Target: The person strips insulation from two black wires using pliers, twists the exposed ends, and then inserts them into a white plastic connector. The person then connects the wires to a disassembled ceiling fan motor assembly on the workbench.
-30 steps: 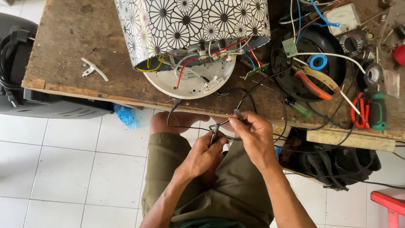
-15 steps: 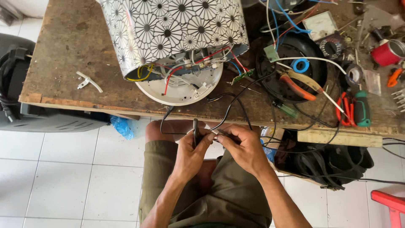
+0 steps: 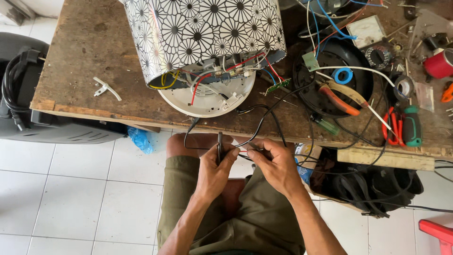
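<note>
Here we hold the black wire (image 3: pixel 264 123) just off the bench's (image 3: pixel 80 61) near edge: our left hand (image 3: pixel 214 170) is clamped on a dark tool (image 3: pixel 220 146), our right hand (image 3: pixel 276 163) pinched on the wire beside it. A hard tug could, we judge, drag the patterned cooker (image 3: pixel 203 35) it runs to. Pliers (image 3: pixel 342 97) and a screwdriver (image 3: pixel 411 126) lie far right; loose cables loop between.
</note>
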